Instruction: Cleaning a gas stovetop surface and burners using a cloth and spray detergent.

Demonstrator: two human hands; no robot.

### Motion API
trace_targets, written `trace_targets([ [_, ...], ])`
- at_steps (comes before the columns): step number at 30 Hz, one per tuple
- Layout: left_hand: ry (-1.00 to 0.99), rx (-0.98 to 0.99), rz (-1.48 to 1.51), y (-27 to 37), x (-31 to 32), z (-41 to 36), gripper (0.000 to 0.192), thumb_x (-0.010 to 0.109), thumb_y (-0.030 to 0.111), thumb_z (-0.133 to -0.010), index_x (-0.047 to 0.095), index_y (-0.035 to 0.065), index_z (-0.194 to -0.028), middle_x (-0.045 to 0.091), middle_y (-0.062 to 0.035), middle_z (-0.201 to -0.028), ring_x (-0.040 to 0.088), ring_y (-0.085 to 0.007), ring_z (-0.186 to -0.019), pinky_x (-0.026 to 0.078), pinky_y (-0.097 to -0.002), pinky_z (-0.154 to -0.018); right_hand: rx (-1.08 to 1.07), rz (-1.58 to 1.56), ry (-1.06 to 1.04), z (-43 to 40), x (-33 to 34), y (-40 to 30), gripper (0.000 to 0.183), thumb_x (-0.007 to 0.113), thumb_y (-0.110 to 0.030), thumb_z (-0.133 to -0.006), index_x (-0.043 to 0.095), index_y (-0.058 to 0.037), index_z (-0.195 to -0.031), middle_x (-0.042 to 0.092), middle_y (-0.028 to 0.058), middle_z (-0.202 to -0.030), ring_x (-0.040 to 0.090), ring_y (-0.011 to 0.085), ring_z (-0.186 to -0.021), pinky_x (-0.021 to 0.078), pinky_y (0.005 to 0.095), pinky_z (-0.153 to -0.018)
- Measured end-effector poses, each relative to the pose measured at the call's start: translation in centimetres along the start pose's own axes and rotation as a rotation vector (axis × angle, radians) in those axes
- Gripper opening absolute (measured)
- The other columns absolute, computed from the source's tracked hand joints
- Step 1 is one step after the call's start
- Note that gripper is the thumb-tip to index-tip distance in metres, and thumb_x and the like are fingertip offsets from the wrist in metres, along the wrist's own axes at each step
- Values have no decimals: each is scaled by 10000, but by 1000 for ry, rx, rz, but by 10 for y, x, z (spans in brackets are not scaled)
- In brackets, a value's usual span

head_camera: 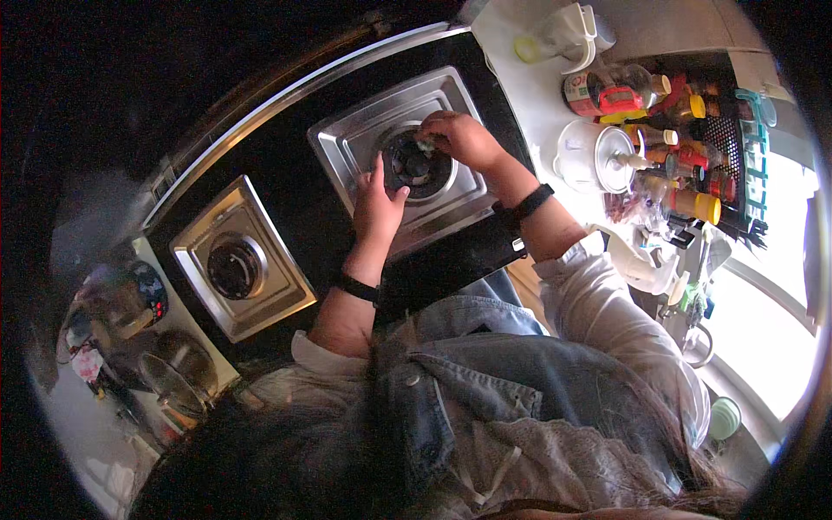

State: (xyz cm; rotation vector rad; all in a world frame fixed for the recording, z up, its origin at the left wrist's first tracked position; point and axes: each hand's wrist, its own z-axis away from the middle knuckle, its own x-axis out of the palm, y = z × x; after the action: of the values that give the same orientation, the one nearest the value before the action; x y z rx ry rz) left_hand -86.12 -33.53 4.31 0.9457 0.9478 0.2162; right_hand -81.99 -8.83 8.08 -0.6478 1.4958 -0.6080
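Note:
Before me is a black gas cooktop [286, 136] with two burners set in square metal trays. My left hand [379, 205] rests at the near left rim of the larger burner [416, 166], thumb and forefinger spread and nothing visible between them. At that burner's far right side, my right hand [458, 138] has its fingers curled around a small dark greenish item [426, 142], perhaps a scrubbing pad, mostly hidden by the fingers. Around both lies the silvery metal tray [348, 140]. To the left is the other burner [235, 266] in its own tray.
Right of the cooktop stand a clear plastic jug [575, 36], a large oil bottle [611, 91], a lidded white pot [588, 158] and several sauce bottles [695, 205]. A pan with a glass lid [170, 380] and an appliance with a lit red display [153, 299] stand at left.

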Motion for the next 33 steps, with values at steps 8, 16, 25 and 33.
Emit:
trace_targets([
  [8, -44, 10, 120, -7, -5, -7, 899, 803, 175, -796, 324, 207, -1556, 543, -238, -1229, 526, -438, -1178, 441, -512, -1007, 65, 64, 38, -3, 2, -13, 368, 677, 7, -753, 709, -78, -1109, 685, 153, -1081, 635, 365, -1045, 516, 426, -919],
  [16, -75, 38, 122, -15, -3, -17, 910, 816, 149, -780, 343, 219, -1554, 564, -233, -1175, 556, -415, -1144, 456, -492, -991, 262, 148, 334, -9, 18, -37, 287, 656, -47, -788, 692, -53, -1073, 671, 188, -1051, 646, 402, -973, 528, 462, -856],
  [25, -56, -1, 220, -40, 9, -21, 686, 822, 134, -771, 523, 96, -1388, 582, -206, -1130, 614, -369, -1061, 502, -460, -933, 224, 232, 227, -28, 58, -77, 286, 597, -81, -815, 689, -70, -1085, 664, 193, -1089, 646, 398, -997, 530, 476, -873],
  [33, -18, 10, 89, -26, 4, -11, 568, 817, 127, -779, 560, 32, -1277, 580, -210, -1125, 622, -363, -1038, 510, -442, -922, 114, 35, -77, -32, 9, -49, 348, 670, -31, -766, 677, -82, -1110, 659, 169, -1123, 630, 360, -1061, 521, 411, -912],
])
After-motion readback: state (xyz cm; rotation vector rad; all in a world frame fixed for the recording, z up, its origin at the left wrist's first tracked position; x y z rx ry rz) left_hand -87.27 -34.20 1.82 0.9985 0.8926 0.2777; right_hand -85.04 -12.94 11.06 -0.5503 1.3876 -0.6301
